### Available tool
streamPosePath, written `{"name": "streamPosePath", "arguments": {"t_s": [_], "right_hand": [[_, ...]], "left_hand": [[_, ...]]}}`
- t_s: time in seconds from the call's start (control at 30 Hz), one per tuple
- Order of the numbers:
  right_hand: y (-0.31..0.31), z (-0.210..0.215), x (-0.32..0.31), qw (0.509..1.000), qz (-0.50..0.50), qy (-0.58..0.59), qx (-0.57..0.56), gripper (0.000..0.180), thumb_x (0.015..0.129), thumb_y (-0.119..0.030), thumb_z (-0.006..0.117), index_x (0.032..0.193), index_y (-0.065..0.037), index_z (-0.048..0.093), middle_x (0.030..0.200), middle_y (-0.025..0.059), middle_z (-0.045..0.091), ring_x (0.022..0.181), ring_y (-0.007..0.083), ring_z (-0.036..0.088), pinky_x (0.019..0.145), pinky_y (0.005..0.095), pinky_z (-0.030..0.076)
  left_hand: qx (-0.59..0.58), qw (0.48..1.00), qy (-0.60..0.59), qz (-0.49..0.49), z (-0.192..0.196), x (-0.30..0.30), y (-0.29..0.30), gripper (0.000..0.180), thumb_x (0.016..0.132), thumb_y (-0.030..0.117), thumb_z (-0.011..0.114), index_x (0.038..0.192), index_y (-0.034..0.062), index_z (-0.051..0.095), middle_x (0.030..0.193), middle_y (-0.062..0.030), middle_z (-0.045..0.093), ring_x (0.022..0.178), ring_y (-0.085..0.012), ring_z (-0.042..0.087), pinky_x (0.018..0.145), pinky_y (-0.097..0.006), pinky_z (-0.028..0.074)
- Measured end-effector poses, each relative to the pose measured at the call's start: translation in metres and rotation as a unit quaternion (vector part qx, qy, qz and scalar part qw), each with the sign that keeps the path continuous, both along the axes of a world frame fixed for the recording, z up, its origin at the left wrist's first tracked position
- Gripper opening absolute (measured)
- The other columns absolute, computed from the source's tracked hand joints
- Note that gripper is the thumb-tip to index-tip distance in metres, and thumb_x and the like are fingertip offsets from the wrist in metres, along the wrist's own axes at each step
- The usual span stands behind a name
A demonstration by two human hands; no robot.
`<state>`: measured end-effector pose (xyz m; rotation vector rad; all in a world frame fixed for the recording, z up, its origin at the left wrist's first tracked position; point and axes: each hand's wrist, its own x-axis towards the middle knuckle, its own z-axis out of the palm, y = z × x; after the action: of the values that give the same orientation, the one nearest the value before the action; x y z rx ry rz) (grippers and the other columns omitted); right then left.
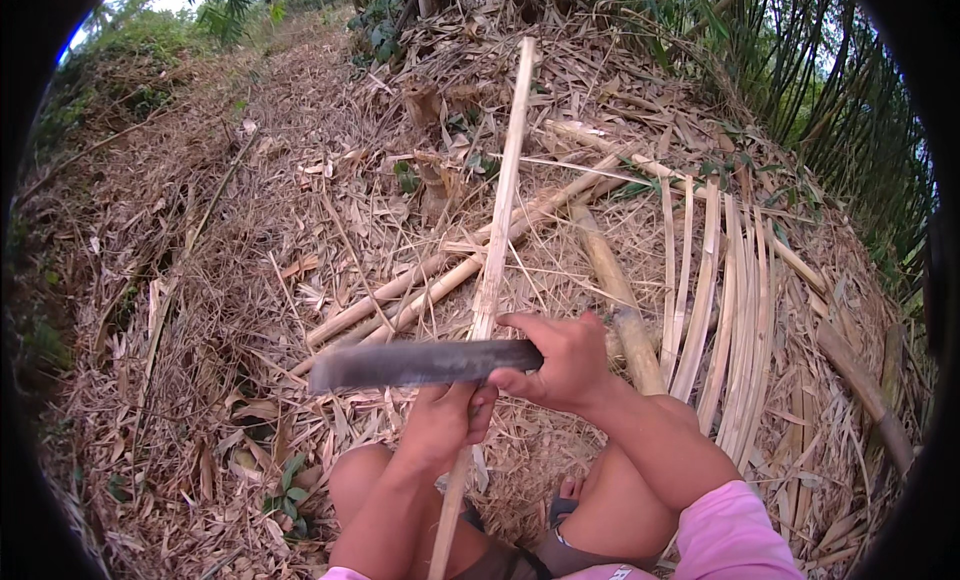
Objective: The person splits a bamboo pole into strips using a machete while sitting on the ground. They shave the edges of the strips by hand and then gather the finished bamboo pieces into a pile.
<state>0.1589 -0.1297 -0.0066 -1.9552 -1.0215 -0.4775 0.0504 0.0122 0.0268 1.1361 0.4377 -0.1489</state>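
Note:
A long pale bamboo strip (508, 170) runs from between my knees up and away across the middle of the head view. My left hand (438, 428) is closed round its lower part. My right hand (562, 358) grips a dark, broad-bladed machete (420, 365), its handle hidden inside the fist. The blade lies crosswise over the strip, pointing left, just above my left hand; its tip is blurred. Whether the edge touches the strip I cannot tell.
Several split bamboo strips (735, 310) lie side by side at the right. Bamboo poles (420, 298) cross on the ground ahead, and a thicker pole (612, 265) lies near my right knee. Cut stumps (433, 185) stand farther off. Dry leaves cover the slope, with bamboo stems (815, 90) at the far right.

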Motion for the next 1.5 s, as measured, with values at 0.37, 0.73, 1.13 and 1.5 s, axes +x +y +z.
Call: {"name": "streamPosePath", "arguments": {"t_s": [0.37,0.73,1.13,1.5], "right_hand": [[0.008,-0.003,0.006,0.988,-0.021,-0.118,-0.094,0.069,0.074,-0.075,0.058,0.059,-0.008,0.053,0.054,0.006,0.05,0.048,0.0235,0.057,0.047,0.0336,0.04],[-0.01,-0.017,0.055,0.973,-0.084,-0.183,-0.113,0.072,0.072,-0.084,0.047,0.058,-0.013,0.051,0.052,0.0019,0.048,0.047,0.0199,0.054,0.051,0.0367,0.034],[0.002,-0.014,0.042,0.966,-0.067,-0.209,-0.135,0.069,0.081,-0.076,0.047,0.058,-0.012,0.055,0.052,0.0049,0.054,0.046,0.0217,0.058,0.043,0.0366,0.041],[0.009,-0.02,0.029,0.975,-0.073,-0.163,-0.129,0.068,0.082,-0.074,0.048,0.057,-0.01,0.053,0.052,0.0052,0.054,0.045,0.023,0.057,0.041,0.0345,0.037]], "left_hand": [[0.177,0.982,-0.033,0.05,-0.016,-0.008,-0.016,0.025,0.104,0.022,0.041,0.086,0.0045,0.048,0.064,0.0017,0.044,0.046,-0.0045,0.037,0.04,-0.022,0.028],[0.296,0.953,-0.052,0.031,-0.006,-0.003,-0.009,0.029,0.103,0.025,0.042,0.091,0.0025,0.056,0.064,-0.0031,0.051,0.057,-0.0091,0.047,0.053,-0.027,0.039],[0.156,0.986,-0.054,0.019,-0.019,-0.007,-0.005,0.024,0.105,0.026,0.04,0.095,0.0065,0.05,0.063,0.0036,0.041,0.043,-0.0039,0.03,0.037,-0.022,0.023],[0.096,0.994,-0.022,0.039,-0.014,-0.002,-0.006,0.027,0.104,0.03,0.041,0.095,0.0072,0.049,0.063,0.0032,0.04,0.042,-0.004,0.029,0.037,-0.022,0.022]]}}
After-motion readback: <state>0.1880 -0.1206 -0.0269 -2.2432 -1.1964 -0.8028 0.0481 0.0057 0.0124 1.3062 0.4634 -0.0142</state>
